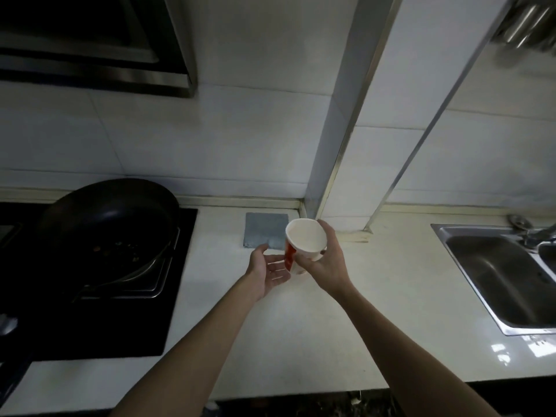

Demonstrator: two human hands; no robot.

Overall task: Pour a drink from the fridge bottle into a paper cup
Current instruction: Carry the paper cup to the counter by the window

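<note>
Gripping the paper cup (305,237) round its side with the right hand (326,266), up off the counter (301,341). Tilted, long axis leaning, open mouth facing up and back toward the camera, red-printed bottom end aimed down at the left hand (269,270), which is palm-up, fingers loose, holding nothing. Grey square mat (261,230) just behind. Wok (111,212) off left, sink (496,275) off right.

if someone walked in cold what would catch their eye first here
The white and red paper cup stands out first, tilted toward the camera and looking empty. The right hand grips it above the middle of the counter, with the left hand open beside it. Next come the big dark pan on the stove at the left and the steel sink at the right.
</note>
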